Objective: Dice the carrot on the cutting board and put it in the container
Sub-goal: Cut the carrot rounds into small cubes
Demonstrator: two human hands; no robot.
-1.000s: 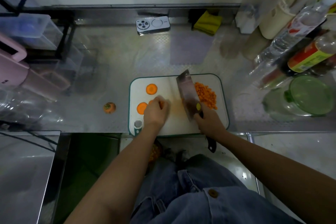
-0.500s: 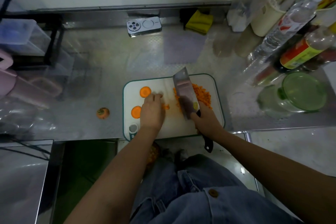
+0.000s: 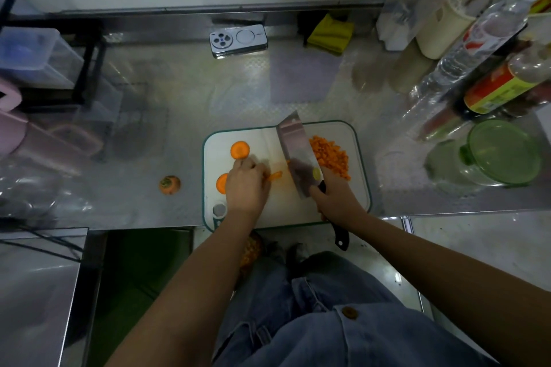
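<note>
Nearest, at the front of the cutting board [image 3: 286, 210], the knife [image 3: 298, 155] is gripped by the right hand [image 3: 337, 202], its fingers wrapped round the black handle. The broad blade is held tilted over the middle of the board; whether its edge touches the surface cannot be told. Just left of the blade, a thin carrot piece [image 3: 275, 176] is pinned down under the curled fingers of the left hand [image 3: 246, 185], with only its end showing past the knuckles.

Left of the board, on the counter, a carrot top [image 3: 170, 185] is seen lying apart and is judged to be discarded. Beside the left hand, two round slices [image 3: 240, 149] lie uncut, the nearer one partly hidden by the hand. Beyond the blade, on the right half of the board, a heap of dice [image 3: 329, 156] is piled up.

Well apart to the right, the container [image 3: 504, 152] stands on the counter with its green lid on, and nothing orange can be made out in it.

The dicing is therefore judged more than half done. The held piece and both slices are left to be cut. The transfer to the container is not yet begun, and the lid has yet to be taken off.
</note>
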